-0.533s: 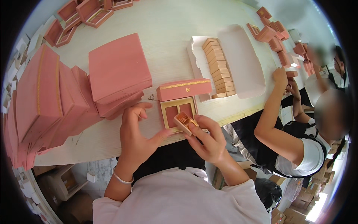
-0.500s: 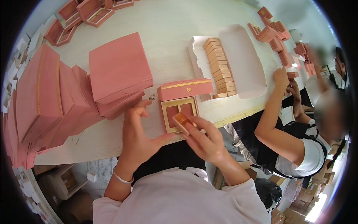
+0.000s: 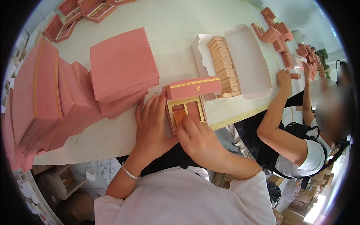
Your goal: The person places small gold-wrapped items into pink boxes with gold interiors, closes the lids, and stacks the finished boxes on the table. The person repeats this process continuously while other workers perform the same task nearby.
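An open pink gift box point(image 3: 206, 111) stands near the table's front edge. Its gold-trimmed lid point(image 3: 193, 89) is tipped back, and two gold-framed compartments show inside. My left hand point(image 3: 152, 122) is cupped round the box's left side, fingers along its wall and thumb toward the front. With its fingertips my right hand point(image 3: 198, 138) grips a small orange-gold box point(image 3: 179, 115) at the left compartment. Whether that small box touches the bottom is hidden by my fingers. The right compartment shows its pink base.
Stacked pink boxes point(image 3: 125, 63) fill the left side. Behind the gift box lies an open white carton point(image 3: 245, 63) with a row of small gold boxes point(image 3: 224, 67). Open pink boxes point(image 3: 96, 13) stand at the far left. A co-worker point(image 3: 288, 146) works on the right.
My right hand has lowered the small box from above the gift box into the left compartment. My left hand has moved right, onto the gift box's side.
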`<act>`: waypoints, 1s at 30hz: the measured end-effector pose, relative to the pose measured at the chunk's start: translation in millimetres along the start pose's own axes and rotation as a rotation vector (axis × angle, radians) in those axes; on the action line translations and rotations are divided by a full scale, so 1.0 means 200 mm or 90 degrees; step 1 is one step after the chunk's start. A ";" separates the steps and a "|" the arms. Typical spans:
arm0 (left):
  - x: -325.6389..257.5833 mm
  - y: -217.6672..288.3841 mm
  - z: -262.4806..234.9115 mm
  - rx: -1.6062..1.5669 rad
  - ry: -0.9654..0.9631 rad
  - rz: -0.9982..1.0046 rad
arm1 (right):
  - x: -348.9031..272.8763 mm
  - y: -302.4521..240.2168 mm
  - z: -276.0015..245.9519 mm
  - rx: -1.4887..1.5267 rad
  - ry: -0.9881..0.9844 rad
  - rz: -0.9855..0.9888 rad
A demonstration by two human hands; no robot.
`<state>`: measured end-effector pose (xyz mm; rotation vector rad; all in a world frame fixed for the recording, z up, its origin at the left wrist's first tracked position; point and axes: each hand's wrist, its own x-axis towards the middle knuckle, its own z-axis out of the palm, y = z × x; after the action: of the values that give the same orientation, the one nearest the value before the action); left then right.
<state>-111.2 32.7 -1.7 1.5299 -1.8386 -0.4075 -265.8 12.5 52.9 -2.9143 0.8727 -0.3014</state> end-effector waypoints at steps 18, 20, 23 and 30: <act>-0.01 0.01 -0.02 -0.003 -0.028 -0.004 | 0.15 0.27 0.01 0.402 -0.184 0.150; 0.00 0.01 -0.01 -0.004 -0.008 -0.003 | 0.16 0.27 0.00 0.293 -0.206 0.129; 0.01 0.02 -0.01 -0.021 -0.006 -0.006 | 0.13 0.27 -0.01 0.332 -0.192 0.159; 0.00 0.03 -0.02 0.012 0.001 -0.038 | 0.03 0.47 -0.41 0.311 -0.065 0.261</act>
<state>-113.1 34.3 4.4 1.6007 -1.8026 -0.4180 -328.1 -71.9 122.1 -2.2282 1.1577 -0.2789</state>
